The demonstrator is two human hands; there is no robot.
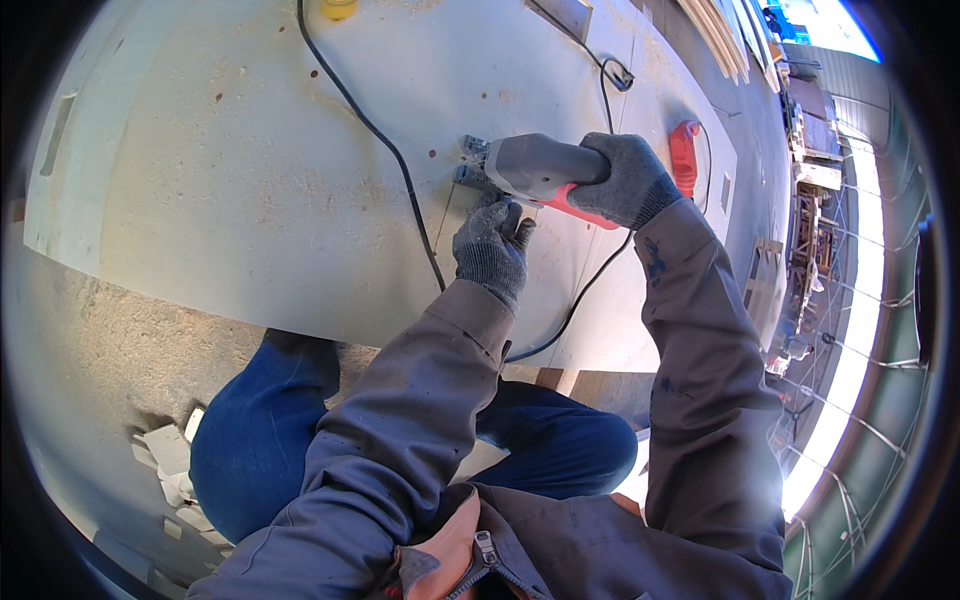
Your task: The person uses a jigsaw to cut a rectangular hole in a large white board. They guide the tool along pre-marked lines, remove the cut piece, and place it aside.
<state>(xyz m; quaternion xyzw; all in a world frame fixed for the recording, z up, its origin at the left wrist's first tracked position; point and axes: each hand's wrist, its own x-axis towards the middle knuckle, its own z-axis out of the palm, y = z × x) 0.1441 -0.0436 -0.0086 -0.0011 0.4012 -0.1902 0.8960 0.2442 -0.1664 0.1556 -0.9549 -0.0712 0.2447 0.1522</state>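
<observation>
A grey and red corded power tool, by its shape a jigsaw (535, 165), is held over the large pale board. My right hand (630, 180), in a grey knit glove, is closed around its rear grip. At the front end, metal parts (472, 165) stick out to the left. Just below them is my left hand (490, 250), gloved the same way, its fingers curled together close to the tool's underside. What those fingers grip, if anything, is hidden by the tool and the glove.
Across the pale board (250, 200) runs a black cable (385, 140); another cord (590, 290) loops below the tool. A red object (684, 158) lies at the right, a yellow item (339, 8) at the far edge. White scraps (170, 450) litter the floor at lower left.
</observation>
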